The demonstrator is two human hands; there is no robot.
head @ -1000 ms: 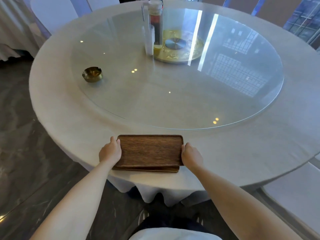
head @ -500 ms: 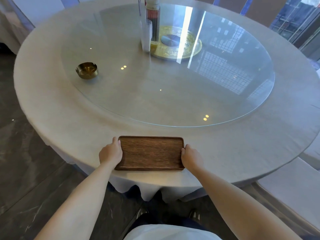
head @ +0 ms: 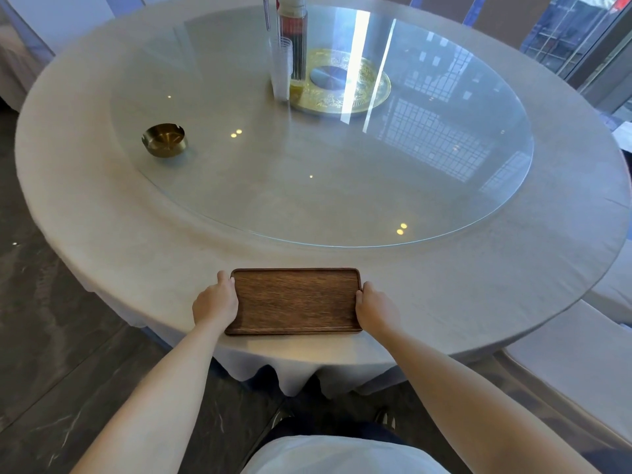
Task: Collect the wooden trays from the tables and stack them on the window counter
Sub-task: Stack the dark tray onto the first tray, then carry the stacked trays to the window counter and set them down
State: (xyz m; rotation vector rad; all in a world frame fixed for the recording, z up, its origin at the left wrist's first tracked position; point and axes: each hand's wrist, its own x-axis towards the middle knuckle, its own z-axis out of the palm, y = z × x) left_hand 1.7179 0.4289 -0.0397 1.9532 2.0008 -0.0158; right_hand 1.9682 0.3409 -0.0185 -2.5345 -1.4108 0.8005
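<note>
At the near edge of the round, cloth-covered tabletop (head: 119,241), a dark wooden tray (head: 295,300) is gripped at its short ends by the left hand (head: 215,302) and right hand (head: 376,307), fingers curled against its rims. A brass ashtray (head: 165,139) is seen well apart on the glass turntable (head: 342,186).

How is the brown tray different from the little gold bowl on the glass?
The wooden tray is flat, rectangular and dark brown; the gold bowl is round, deeper and shiny metal. The tray lies on the tablecloth at the near edge, with the left hand and right hand on its short ends; the bowl sits untouched on the glass turntable. Both look empty.
</note>
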